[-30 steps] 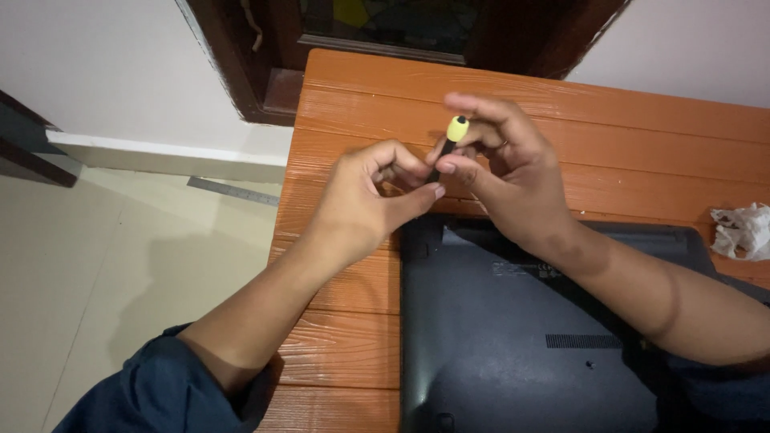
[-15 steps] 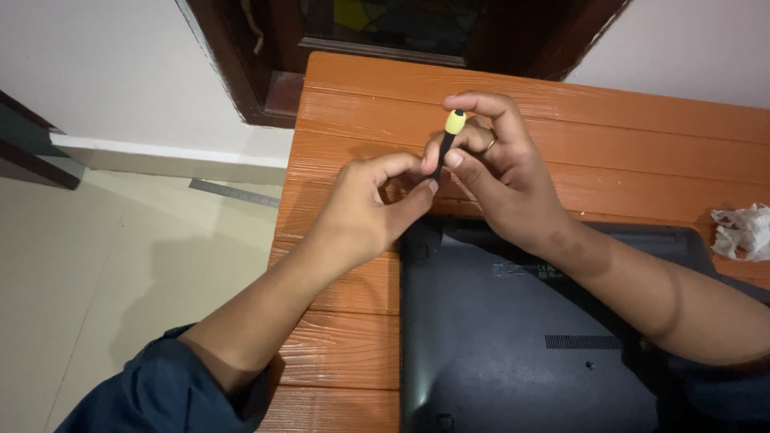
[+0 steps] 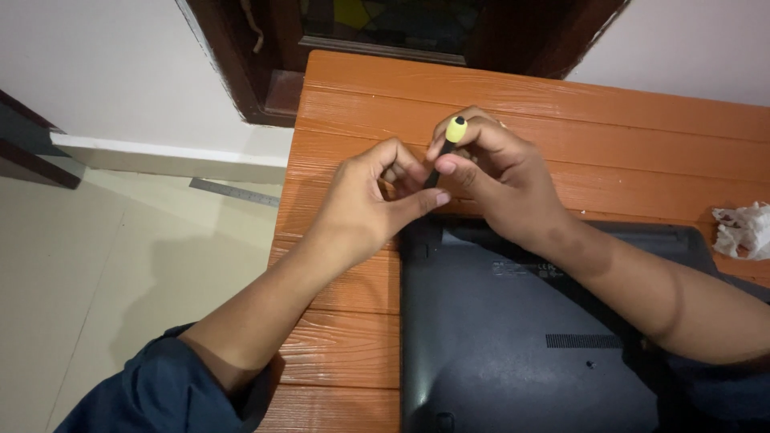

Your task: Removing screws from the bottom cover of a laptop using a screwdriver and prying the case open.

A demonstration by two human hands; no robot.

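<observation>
Both hands have shifted only slightly over the past second: the right hand (image 3: 497, 180) has tipped the small screwdriver (image 3: 445, 148) a little more upright and drawn it nearer the left hand (image 3: 365, 208), so the two now meet above the back edge of the laptop (image 3: 529, 345). The screwdriver is a slim black tool with a yellow cap on its top end (the cap peeks out between the right index finger and thumb), and it sits above the orange wooden tabletop (image 3: 561, 104), just beyond the laptop's far edge.

The right fingers (image 3: 469, 132) are curled round the upper shaft and pinch it near the cap. The left fingers (image 3: 417, 200) are bent inwards, thumb stretched towards the lower end of the shaft; they seem to touch or pinch the tip, though whether they hold something tiny there I cannot tell, since the fingers hide it.

The laptop lies upside down, dark underside showing a vent slot. From how little has moved, I judge the hands are busy with the tool's tip rather than with the laptop itself. A crumpled white tissue (image 3: 742, 228) lies at the right edge of the tabletop, well apart from the hands.
</observation>
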